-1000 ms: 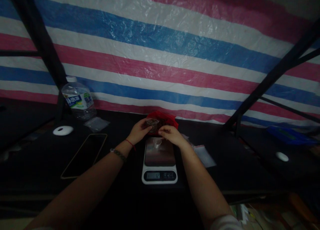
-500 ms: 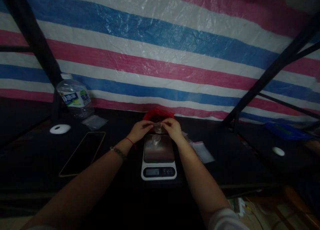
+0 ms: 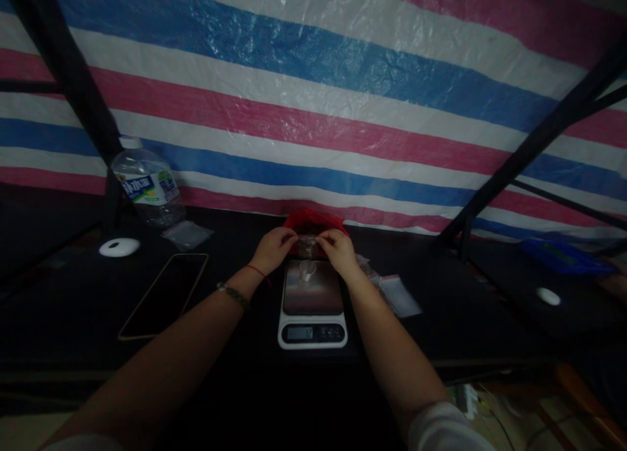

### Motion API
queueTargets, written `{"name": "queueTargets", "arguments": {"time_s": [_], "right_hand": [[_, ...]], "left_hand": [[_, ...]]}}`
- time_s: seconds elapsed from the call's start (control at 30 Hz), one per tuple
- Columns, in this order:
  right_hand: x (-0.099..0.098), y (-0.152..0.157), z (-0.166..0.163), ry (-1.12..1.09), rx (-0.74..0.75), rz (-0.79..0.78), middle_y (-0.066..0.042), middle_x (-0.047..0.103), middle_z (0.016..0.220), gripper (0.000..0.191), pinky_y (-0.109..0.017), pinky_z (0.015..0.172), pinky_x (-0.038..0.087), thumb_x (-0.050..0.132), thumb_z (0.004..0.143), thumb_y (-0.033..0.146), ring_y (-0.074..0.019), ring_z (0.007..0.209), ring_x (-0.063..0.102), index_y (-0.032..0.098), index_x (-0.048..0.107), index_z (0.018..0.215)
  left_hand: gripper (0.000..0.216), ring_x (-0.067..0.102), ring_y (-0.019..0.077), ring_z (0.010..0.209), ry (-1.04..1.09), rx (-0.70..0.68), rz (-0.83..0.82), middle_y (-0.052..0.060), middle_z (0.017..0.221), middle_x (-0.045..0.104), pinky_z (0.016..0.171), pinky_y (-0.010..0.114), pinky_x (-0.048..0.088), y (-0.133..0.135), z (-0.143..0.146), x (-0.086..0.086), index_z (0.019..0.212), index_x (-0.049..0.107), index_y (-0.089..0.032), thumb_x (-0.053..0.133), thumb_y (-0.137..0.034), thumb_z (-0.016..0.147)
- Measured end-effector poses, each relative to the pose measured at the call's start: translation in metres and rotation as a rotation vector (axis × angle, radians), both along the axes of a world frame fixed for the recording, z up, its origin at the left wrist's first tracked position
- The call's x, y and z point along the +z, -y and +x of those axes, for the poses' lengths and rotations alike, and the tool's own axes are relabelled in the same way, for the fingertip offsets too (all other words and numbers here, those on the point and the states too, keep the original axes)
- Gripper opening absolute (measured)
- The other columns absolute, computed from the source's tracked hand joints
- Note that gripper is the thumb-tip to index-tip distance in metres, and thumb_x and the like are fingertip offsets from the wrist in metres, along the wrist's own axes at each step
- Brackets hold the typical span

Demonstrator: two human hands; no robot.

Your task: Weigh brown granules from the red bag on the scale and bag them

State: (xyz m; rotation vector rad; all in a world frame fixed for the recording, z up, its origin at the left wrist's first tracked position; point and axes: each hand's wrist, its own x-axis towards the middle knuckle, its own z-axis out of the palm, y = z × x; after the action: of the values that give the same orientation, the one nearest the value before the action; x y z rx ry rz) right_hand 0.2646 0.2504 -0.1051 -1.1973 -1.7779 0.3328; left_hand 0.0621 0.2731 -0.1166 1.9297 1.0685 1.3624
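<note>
A small clear plastic bag [image 3: 308, 247] with something brownish in its lower part hangs between my hands, just beyond the scale. My left hand [image 3: 274, 247] pinches its left top corner, and my right hand [image 3: 339, 250] pinches the right one. Behind it lies a red bag [image 3: 311, 217], its mouth agape and its inside dark. Nearer to me stands a digital kitchen scale [image 3: 313, 300], white with a metal plate. On that plate sits a small clear cup [image 3: 307, 270]. The display [image 3: 300, 333] is lit, and its digits seem to read 12.
Left are a phone [image 3: 164, 297], a white oval object [image 3: 119, 247], a small clear bag [image 3: 186, 234] and a large plastic bottle [image 3: 149, 183]. Zip bags [image 3: 399, 295] lie right of the scale. Farther right are a blue tray [image 3: 563, 256] and another person's hand [image 3: 614, 282]. Dark posts flank the table.
My hands have moved slightly apart, stretching the small bag's top wider between them. The view has shifted a little; the scale and cup stay put.
</note>
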Motion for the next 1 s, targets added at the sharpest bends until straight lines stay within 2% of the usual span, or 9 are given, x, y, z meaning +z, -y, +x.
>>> {"name": "queueTargets", "arguments": {"time_s": [0.2, 0.4, 0.63, 0.83, 1.0], "right_hand": [[0.0, 0.002, -0.002, -0.019, 0.084, -0.004, -0.005, 0.066, 0.084, 0.013, -0.03, 0.075, 0.045, 0.062, 0.079, 0.028, -0.0177, 0.081, 0.059, 0.018, 0.069, 0.082], [-0.002, 0.001, -0.002, -0.074, 0.067, 0.004, -0.005, 0.066, 0.081, 0.014, -0.029, 0.074, 0.045, 0.06, 0.08, 0.028, -0.017, 0.078, 0.06, 0.018, 0.069, 0.078], [-0.01, -0.003, -0.003, -0.149, 0.025, 0.01, -0.003, 0.065, 0.077, 0.011, -0.029, 0.07, 0.045, 0.062, 0.077, 0.029, -0.0173, 0.074, 0.059, 0.019, 0.067, 0.076], [-0.01, -0.004, -0.002, -0.146, 0.011, -0.018, -0.003, 0.066, 0.076, 0.013, -0.03, 0.072, 0.045, 0.063, 0.076, 0.031, -0.0179, 0.074, 0.06, 0.019, 0.067, 0.075], [-0.008, -0.004, -0.001, -0.176, 0.043, -0.08, -0.003, 0.067, 0.078, 0.015, -0.028, 0.071, 0.045, 0.065, 0.075, 0.032, -0.0172, 0.075, 0.061, 0.018, 0.069, 0.077]], "left_hand": [[0.015, 0.056, 0.0198, 0.075, -0.061, 0.028, 0.029, 0.004, 0.078, 0.064, 0.075, 0.031, 0.043, 0.002, 0.0, 0.001, 0.078, 0.068, -0.019, 0.059, -0.032, 0.079], [0.022, 0.059, 0.0169, 0.073, -0.082, -0.028, -0.013, 0.003, 0.082, 0.066, 0.068, 0.028, 0.047, 0.0, 0.0, -0.005, 0.085, 0.067, -0.018, 0.06, -0.038, 0.079], [0.026, 0.06, 0.0168, 0.074, -0.169, -0.002, -0.018, 0.004, 0.084, 0.067, 0.068, 0.028, 0.048, -0.006, -0.004, -0.011, 0.087, 0.067, -0.018, 0.056, -0.04, 0.081], [0.022, 0.059, 0.0164, 0.073, -0.253, -0.015, 0.016, 0.003, 0.082, 0.066, 0.067, 0.028, 0.047, -0.007, -0.005, -0.011, 0.084, 0.067, -0.017, 0.055, -0.036, 0.082], [0.022, 0.059, 0.0164, 0.072, -0.24, -0.008, 0.027, 0.003, 0.08, 0.065, 0.067, 0.028, 0.047, -0.008, -0.006, -0.01, 0.083, 0.066, -0.017, 0.054, -0.035, 0.082]]}}
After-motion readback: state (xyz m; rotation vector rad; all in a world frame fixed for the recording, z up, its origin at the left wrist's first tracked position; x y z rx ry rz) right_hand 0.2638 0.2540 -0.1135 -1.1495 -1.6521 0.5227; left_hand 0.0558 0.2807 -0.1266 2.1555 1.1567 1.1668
